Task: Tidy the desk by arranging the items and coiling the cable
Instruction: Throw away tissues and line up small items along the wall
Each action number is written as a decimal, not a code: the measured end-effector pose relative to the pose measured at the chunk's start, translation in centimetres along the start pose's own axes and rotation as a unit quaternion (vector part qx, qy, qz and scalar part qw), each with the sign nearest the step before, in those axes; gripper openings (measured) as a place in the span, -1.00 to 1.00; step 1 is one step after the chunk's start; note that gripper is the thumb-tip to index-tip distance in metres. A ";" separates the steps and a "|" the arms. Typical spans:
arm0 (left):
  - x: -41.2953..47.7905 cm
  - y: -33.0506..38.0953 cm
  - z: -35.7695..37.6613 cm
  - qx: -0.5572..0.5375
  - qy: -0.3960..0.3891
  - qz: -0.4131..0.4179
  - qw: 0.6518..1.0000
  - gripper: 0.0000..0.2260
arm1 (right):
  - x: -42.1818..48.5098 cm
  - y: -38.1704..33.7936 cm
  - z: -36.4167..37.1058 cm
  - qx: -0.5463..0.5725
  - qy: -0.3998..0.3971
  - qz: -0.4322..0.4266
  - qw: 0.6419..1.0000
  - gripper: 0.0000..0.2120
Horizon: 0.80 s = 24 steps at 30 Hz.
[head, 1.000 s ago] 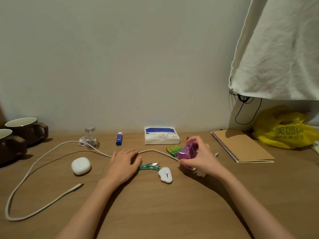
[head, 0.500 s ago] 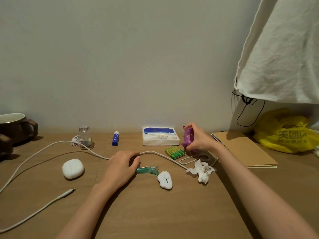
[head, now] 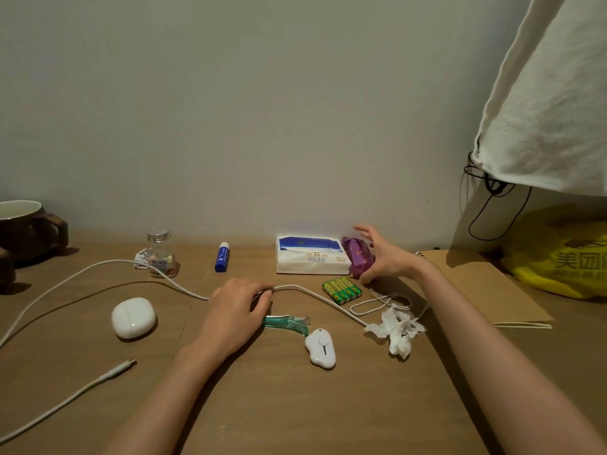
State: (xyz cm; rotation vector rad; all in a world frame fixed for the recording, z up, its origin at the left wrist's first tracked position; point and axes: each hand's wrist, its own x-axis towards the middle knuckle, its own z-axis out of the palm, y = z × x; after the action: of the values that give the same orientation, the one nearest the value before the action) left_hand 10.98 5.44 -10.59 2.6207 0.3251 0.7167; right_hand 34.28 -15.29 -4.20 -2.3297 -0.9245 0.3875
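A long white cable (head: 98,269) winds over the wooden desk (head: 262,405), its plug end (head: 126,365) at the front left. My left hand (head: 235,311) lies flat on the cable's middle, fingers together, next to a green wrapper (head: 287,323). A purple packet (head: 359,257) rests against the right side of the white tissue pack (head: 310,256) at the back. My right hand (head: 384,257) is just beside the packet, fingers spread, thumb near its lower end. Green batteries (head: 341,289) and a crumpled tissue (head: 395,330) lie below that hand.
A white case (head: 133,317), a small white gadget (head: 321,348), a blue stick (head: 222,257) and a glass jar (head: 159,252) sit on the desk. Brown mugs (head: 26,226) stand far left. A kraft notebook (head: 479,285), yellow bag (head: 565,254) and hanging white cloth (head: 551,93) fill the right.
My right hand carried the purple packet from the desk's middle to the back, set it beside the tissue pack and opened its fingers. The crumpled tissue became visible. My left hand stayed put.
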 end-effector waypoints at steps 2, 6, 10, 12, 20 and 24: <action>0.0 0.0 0.0 0.000 0.000 0.001 1.000 -0.76 | -0.8 -0.2 -0.2 0.003 0.016 0.002 1.000 0.04; -0.1 0.1 0.0 0.003 0.004 0.004 1.000 -0.75 | -1.6 0.1 0.0 -0.008 0.048 0.014 0.999 -0.18; -0.1 0.1 0.0 0.005 -0.003 0.002 1.000 -0.75 | -1.8 0.8 1.0 0.005 0.086 0.020 0.996 -0.36; -0.1 0.1 0.0 0.006 -0.002 0.004 1.000 -0.75 | -1.8 0.8 1.5 0.024 0.100 0.021 0.994 -0.38; 0.0 0.0 0.2 0.005 -0.001 0.001 1.000 -0.76 | -1.7 0.6 2.3 0.042 0.098 0.007 0.994 -0.44; 0.0 0.0 0.1 0.003 -0.011 0.000 1.000 -0.75 | -2.5 -0.4 2.2 0.022 0.087 -0.001 0.996 -0.41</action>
State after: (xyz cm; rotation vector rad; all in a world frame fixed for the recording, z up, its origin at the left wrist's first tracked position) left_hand 11.04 5.38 -10.66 2.6315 0.3208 0.6888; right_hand 31.25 -15.89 -5.53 -2.2802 -0.8256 0.1987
